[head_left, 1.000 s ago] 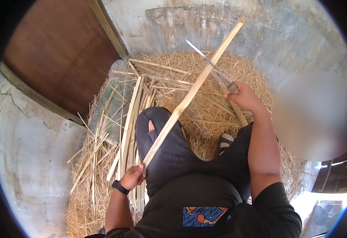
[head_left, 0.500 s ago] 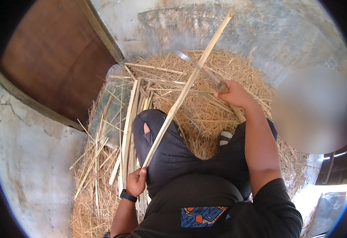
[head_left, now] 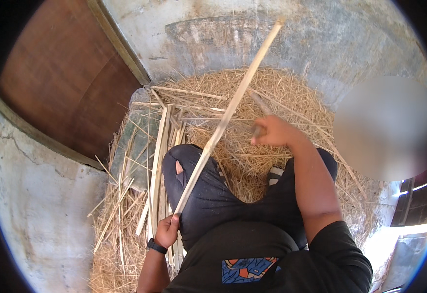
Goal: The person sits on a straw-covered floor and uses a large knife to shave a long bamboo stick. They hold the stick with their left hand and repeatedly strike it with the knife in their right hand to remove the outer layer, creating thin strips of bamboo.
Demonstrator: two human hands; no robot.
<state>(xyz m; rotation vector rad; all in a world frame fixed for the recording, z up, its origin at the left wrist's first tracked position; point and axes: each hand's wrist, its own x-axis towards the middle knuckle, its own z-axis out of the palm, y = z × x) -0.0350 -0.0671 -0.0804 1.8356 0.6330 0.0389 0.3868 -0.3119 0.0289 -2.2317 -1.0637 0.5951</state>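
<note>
A long, pale bamboo strip [head_left: 223,122] slants up from my left hand [head_left: 167,230] across my left knee toward the far wall. My left hand is closed round its near end, thumb on top. My right hand [head_left: 274,131] is closed on a knife [head_left: 258,131], whose handle end shows between the fingers. Its blade is smeared by motion and hard to make out. This hand hovers above the straw between my knees, right of the strip and apart from it. Just beyond it lies a brown stick [head_left: 260,102].
Several split bamboo strips [head_left: 160,146] lie beside my left leg, with thinner slivers [head_left: 120,195] farther left. Straw [head_left: 291,93] covers the ground. A concrete wall [head_left: 301,44] curves behind, and a brown panel [head_left: 67,63] stands at the left. A blurred round patch [head_left: 389,127] hides the right.
My right hand has moved left and slightly nearer with the knife. The shiny blade seen beyond the strip earlier no longer shows there. My left hand keeps its hold on the bamboo strip.
</note>
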